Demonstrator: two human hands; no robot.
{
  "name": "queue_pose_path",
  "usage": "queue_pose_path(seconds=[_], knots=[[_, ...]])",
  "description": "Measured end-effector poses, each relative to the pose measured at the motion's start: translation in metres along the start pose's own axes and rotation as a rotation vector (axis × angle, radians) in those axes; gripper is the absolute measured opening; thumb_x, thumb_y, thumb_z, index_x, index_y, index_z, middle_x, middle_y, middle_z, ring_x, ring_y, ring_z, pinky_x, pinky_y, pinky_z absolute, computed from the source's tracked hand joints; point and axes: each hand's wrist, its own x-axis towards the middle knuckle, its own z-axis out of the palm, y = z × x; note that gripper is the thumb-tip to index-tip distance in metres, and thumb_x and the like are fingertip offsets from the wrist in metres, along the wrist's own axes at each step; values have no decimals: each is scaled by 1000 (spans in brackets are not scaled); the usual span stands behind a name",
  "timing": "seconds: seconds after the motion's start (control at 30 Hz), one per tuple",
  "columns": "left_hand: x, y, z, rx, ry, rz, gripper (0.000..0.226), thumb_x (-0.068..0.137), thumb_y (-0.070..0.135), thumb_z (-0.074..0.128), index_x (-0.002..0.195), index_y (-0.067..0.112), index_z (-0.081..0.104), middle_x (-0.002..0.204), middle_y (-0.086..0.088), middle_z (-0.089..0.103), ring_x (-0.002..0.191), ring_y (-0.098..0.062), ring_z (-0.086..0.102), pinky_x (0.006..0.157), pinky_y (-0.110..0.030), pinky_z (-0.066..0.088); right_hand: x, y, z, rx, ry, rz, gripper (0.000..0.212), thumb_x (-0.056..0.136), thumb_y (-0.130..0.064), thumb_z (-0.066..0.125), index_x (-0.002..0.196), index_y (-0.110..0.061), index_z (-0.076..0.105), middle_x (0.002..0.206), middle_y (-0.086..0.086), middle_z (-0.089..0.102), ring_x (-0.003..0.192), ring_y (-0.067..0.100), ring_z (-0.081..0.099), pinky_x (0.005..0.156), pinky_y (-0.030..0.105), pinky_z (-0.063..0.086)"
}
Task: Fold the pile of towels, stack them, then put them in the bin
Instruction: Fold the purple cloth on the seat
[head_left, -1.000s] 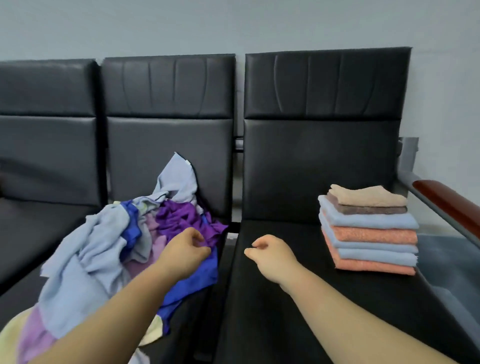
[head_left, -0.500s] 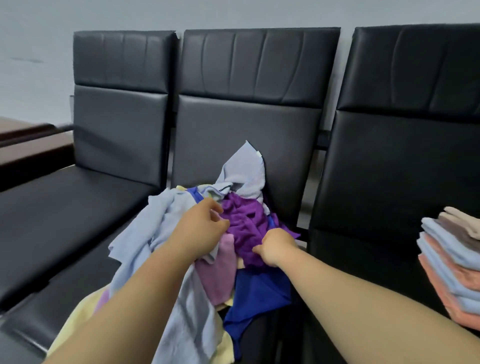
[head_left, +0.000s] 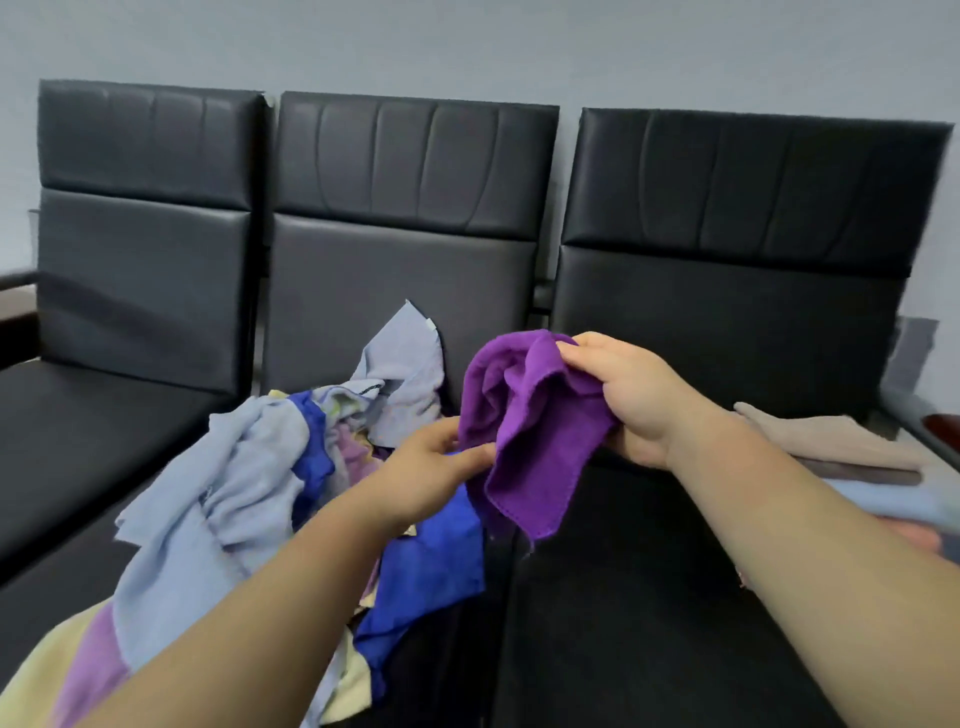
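Both hands had the purple towel (head_left: 530, 426): right hand (head_left: 623, 400) clenched round its bunched top edge, left hand (head_left: 431, 478) pinching the left edge lower down, thumb over fingers. It hung crumpled in the air btwn the loose pile (head_left: 244, 467) on the middle seat and the bare right seat (head_left: 649, 597), tail corner dangling free.

Judgement: step = opening it out for folding. To do it well, prob. run each hand along the hem to a corner, pull taut so creases drop out, then lay it flat on the right seat before halving. Edges shd meet square or the stack will lean. Watch the tail doesn't drag the blue towel (head_left: 431, 566) w/ it; they looked v. close, contact unclear.

Pose: both forearms reached fwd from the bottom of view, right wrist higher and bent inward, left lower w/ palm turned right.

Further off, the folded stack (head_left: 831, 447) sat toward the right seat's far side, partly behind the right arm. Bin not in view.
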Motion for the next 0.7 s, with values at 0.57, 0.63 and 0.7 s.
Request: queue_pose_path(seconds=[0.57, 0.63, 0.7], knots=[[-23, -2, 186, 261, -219, -326, 64, 84, 26, 79, 138, 23, 46, 116, -8, 62, 93, -21, 65, 75, -36, 53, -149, 134, -170, 196, 334, 466, 22, 97, -3, 66, 118, -7, 69, 87, 11, 74, 78, 17, 68, 67, 27, 56], [-26, -4, 195, 382, -253, -226, 60, 81, 44, 80, 133, 29, 53, 128, -1, 54, 115, -16, 59, 95, -32, 50, -153, 149, -173, 266, 347, 465, 22, 95, 3, 65, 116, -6, 67, 82, 10, 73, 74, 17, 67, 64, 27, 53], [-29, -4, 202, 387, -322, -210, 54, 77, 52, 80, 122, 30, 59, 123, 3, 61, 111, -12, 62, 100, -34, 51, -150, 155, -172, 301, 335, 442, 20, 96, 5, 64, 110, -7, 68, 82, 10, 74, 76, 18, 68, 68, 28, 53]])
